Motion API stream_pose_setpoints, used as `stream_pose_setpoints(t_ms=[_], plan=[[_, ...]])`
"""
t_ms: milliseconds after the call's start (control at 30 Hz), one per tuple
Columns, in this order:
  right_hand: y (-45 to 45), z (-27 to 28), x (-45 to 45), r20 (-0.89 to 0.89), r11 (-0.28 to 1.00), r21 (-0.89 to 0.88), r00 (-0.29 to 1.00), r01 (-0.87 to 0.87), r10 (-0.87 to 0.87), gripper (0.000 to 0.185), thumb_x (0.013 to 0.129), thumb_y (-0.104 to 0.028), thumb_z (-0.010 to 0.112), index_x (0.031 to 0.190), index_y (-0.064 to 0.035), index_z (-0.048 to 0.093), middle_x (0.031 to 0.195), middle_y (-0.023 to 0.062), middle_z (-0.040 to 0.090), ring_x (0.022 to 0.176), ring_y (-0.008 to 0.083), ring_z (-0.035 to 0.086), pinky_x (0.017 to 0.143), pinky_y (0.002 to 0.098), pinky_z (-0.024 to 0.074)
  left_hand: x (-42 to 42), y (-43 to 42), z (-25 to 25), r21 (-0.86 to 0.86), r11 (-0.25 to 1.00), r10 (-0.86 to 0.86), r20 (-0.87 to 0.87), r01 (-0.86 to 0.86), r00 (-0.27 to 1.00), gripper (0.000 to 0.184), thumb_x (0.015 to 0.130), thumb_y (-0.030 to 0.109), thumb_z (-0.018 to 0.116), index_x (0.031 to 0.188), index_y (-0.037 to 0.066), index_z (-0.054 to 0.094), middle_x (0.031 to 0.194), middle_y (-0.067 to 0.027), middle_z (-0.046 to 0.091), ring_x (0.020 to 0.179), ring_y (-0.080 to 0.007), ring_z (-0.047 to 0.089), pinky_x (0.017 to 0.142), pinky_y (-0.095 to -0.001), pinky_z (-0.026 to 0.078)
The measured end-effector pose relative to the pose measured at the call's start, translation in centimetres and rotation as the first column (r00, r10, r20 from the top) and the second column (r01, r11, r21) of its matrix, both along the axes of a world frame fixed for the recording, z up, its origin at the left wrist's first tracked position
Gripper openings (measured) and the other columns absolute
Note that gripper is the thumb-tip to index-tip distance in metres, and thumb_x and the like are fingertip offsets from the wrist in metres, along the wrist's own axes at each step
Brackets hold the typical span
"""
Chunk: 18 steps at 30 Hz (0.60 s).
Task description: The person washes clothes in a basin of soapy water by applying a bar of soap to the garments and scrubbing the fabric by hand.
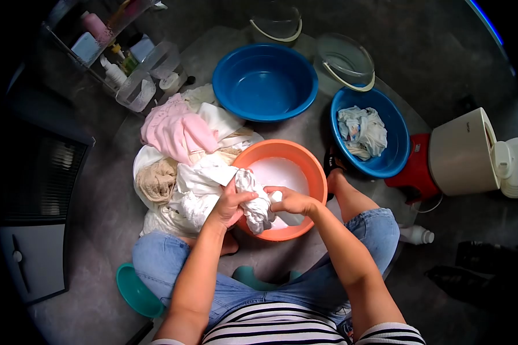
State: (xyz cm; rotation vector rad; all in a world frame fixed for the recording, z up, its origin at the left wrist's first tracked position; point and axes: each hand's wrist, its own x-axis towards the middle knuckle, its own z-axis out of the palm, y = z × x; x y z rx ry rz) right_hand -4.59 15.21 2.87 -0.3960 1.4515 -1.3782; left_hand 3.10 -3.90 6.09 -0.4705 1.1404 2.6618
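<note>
A bunched white cloth garment (255, 202) is held over the near part of an orange basin (316, 172). My left hand (229, 206) is closed around its left side, thumb on top. On the other side, my right hand (292, 201) pinches a white bit at the cloth's right edge; whether this bit is a fold of the same cloth is hard to make out. Whitish, sudsy water (282, 169) shows in the basin behind the cloth. Left of the basin lies a heap of white laundry (198, 187), with a pink garment (178, 129) and a beige cloth (157, 179).
A blue basin (265, 114) stands beyond the orange one. Another blue basin (398, 150) at right holds damp-looking cloths (362, 132). Two clear buckets (344, 60) are behind. A red and cream appliance (463, 150), a white bottle (417, 234), a teal basin (138, 290) and a shelf of bottles (114, 72) surround me.
</note>
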Motion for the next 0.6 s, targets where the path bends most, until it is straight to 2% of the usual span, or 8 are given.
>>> stream_pose_setpoints(t_ms=[33,100,200,300,400,433,500,600], plan=[[0.1,0.3,-0.2,-0.155,0.999,0.05,0.988,0.008,0.0,0.039,0.075,-0.005,0.06,0.113,-0.0045,0.058,0.098,0.0045,0.062,0.093,0.0136,0.058,0.084,0.0274,0.0463,0.0,-0.1,0.1,-0.089,0.995,-0.037,-0.027,0.034,0.999,0.048,0.076,-0.004,0.064,0.121,0.005,0.048,0.111,-0.0059,0.054,0.103,-0.0218,0.058,0.09,-0.0353,0.049],[0.2,0.8,-0.9,-0.002,0.973,-0.042,0.974,0.225,-0.225,0.027,0.077,-0.003,0.059,0.104,-0.0036,0.06,0.091,0.004,0.062,0.086,0.0128,0.059,0.078,0.0266,0.0465,-0.1,-0.6,-0.3,-0.554,0.827,-0.154,-0.064,0.093,0.986,0.048,0.075,-0.005,0.065,0.119,0.005,0.05,0.108,-0.0067,0.058,0.102,-0.0208,0.06,0.089,-0.0344,0.049],[1.0,3.4,-2.4,0.12,0.897,-0.218,0.923,0.383,-0.365,0.013,0.08,-0.002,0.056,0.093,-0.0062,0.056,0.085,0.0027,0.061,0.078,0.0113,0.058,0.072,0.0265,0.0471,-0.6,-0.8,-1.5,-0.982,0.183,-0.265,-0.013,0.037,0.964,0.041,0.075,-0.003,0.065,0.114,0.005,0.058,0.105,-0.0087,0.064,0.101,-0.0216,0.063,0.085,-0.0342,0.049],[0.5,6.1,-1.4,0.118,0.932,-0.265,0.968,0.247,-0.223,0.015,0.081,-0.001,0.055,0.095,-0.0052,0.054,0.089,0.0045,0.06,0.082,0.0132,0.058,0.076,0.0272,0.0469,-1.1,-0.7,-8.0,-0.979,0.203,0.095,0.037,0.017,0.995,0.034,0.078,-0.002,0.062,0.112,0.003,0.06,0.111,-0.0083,0.065,0.101,-0.0237,0.063,0.085,-0.0357,0.049],[-0.8,5.4,0.8,-0.018,0.993,-0.114,1.0,0.014,-0.016,0.035,0.077,0.003,0.056,0.111,-0.0055,0.055,0.092,0.003,0.058,0.085,0.012,0.056,0.079,0.0268,0.0465,-1.0,-1.3,-7.1,-0.237,0.965,0.158,0.193,-0.11,0.968,0.033,0.093,0.024,0.051,0.121,0.006,0.057,0.111,-0.007,0.064,0.101,-0.025,0.062,0.086,-0.0378,0.05],[-1.4,4.7,1.5,-0.049,0.997,-0.043,0.997,-0.063,0.061,0.043,0.076,0.004,0.055,0.118,-0.0057,0.055,0.093,0.0025,0.057,0.085,0.0118,0.055,0.079,0.0267,0.0463,-0.9,-1.3,-5.9,0.153,0.974,0.128,0.247,-0.169,0.961,0.036,0.096,0.031,0.049,0.122,0.008,0.056,0.11,-0.0069,0.063,0.1,-0.025,0.061,0.086,-0.0385,0.05],[-1.8,4.1,2.6,0.028,0.967,0.125,0.975,-0.22,0.219,0.055,0.075,0.005,0.056,0.129,-0.0055,0.051,0.093,0.0024,0.057,0.085,0.012,0.055,0.079,0.0267,0.0466,-1.0,-0.7,-4.5,0.21,0.946,0.233,0.096,-0.249,0.968,0.044,0.097,0.037,0.039,0.128,0.009,0.052,0.118,-0.0097,0.06,0.106,-0.0266,0.06,0.091,-0.0398,0.05],[-2.1,2.4,1.5,0.029,0.995,0.071,0.998,-0.063,0.061,0.048,0.082,-0.001,0.058,0.129,-0.0094,0.053,0.088,0.0025,0.061,0.084,0.0111,0.058,0.076,0.0272,0.0484,-0.7,-0.9,-2.3,0.361,0.903,0.219,0.079,-0.232,0.973,0.047,0.097,0.036,0.034,0.132,0.008,0.05,0.125,-0.0159,0.056,0.114,-0.0303,0.056,0.095,-0.0449,0.048]])
